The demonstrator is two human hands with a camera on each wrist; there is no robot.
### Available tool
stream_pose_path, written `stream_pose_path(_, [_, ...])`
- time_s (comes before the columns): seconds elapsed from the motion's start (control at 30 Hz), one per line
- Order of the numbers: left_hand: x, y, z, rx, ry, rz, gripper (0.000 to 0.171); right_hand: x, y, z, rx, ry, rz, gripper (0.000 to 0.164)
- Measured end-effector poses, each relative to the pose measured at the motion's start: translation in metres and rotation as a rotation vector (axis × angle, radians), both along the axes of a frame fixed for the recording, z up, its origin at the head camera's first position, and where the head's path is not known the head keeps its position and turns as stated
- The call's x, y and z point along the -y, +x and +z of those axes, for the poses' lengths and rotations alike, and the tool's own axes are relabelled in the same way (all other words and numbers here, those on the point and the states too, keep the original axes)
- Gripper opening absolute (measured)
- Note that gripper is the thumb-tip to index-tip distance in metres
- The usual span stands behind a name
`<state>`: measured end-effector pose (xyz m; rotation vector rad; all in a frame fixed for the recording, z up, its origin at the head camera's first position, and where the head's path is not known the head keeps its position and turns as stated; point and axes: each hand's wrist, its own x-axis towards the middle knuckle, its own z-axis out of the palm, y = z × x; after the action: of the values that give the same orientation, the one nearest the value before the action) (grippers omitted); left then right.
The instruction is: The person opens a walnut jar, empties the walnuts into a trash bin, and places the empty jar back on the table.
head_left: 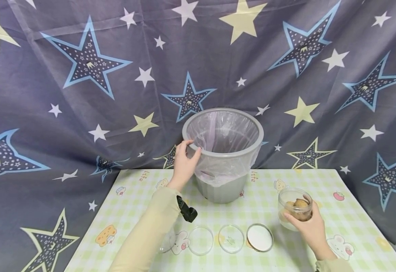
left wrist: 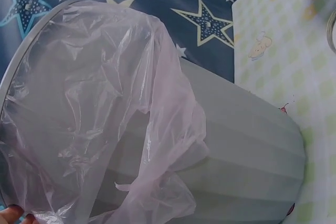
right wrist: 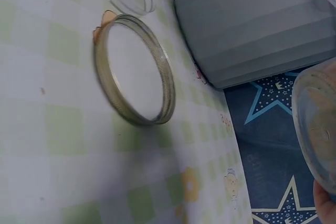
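Observation:
A grey trash bin (head_left: pixel 223 189) stands upright near the back of the table, lined with a thin, translucent pinkish bag (left wrist: pixel 173 108) folded over its rim. My left hand (head_left: pixel 185 162) pinches the near left part of that rim, thumb outside and fingers at the edge; only fingertips show in the left wrist view. At the right, my right hand (head_left: pixel 308 224) grips a clear jar (head_left: pixel 285 209) from its side. Several brown, roundish lumps (head_left: pixel 300 207) lie inside the jar. The right wrist view catches just part of the jar (right wrist: pixel 310 124) at its right edge.
Two clear round lids, one left (head_left: pixel 200 240) and one middle (head_left: pixel 231 238), lie on the checked tablecloth (head_left: pixel 116 211). Beside them is a metal-rimmed lid (head_left: pixel 260 237) with a white face. My left forearm partly hides a clear container (head_left: pixel 168 242). A starry curtain (head_left: pixel 143 151) hangs behind.

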<state>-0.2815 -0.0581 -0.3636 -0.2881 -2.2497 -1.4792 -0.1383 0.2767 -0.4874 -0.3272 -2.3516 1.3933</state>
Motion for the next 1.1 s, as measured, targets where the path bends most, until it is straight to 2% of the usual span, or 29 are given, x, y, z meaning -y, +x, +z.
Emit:
stream_pose_path(0.17, [-0.001, 0.001, -0.002, 0.005, 0.024, -0.008, 0.033, 0.001, -0.005, 0.009, -0.022, 0.024, 0.006, 0.088])
stream_pose_path(0.4, [-0.004, 0.001, -0.004, 0.012, 0.055, -0.017, 0.032, 0.002, -0.016, 0.029, -0.098, 0.077, 0.069, 0.088])
stream_pose_path(0.6, [-0.004, 0.000, -0.004, 0.024, 0.057, -0.020, 0.032, 0.003, -0.034, 0.057, -0.166, 0.144, 0.107, 0.088])
stream_pose_path(0.87, [-0.005, -0.002, -0.006, -0.001, 0.066, -0.003, 0.031, 0.004, -0.056, 0.099, -0.297, 0.236, 0.161, 0.089])
stream_pose_path(1.1, [-0.002, -0.001, -0.006, -0.011, 0.064, 0.006, 0.030, 0.009, -0.069, 0.129, -0.313, 0.292, 0.174, 0.088])
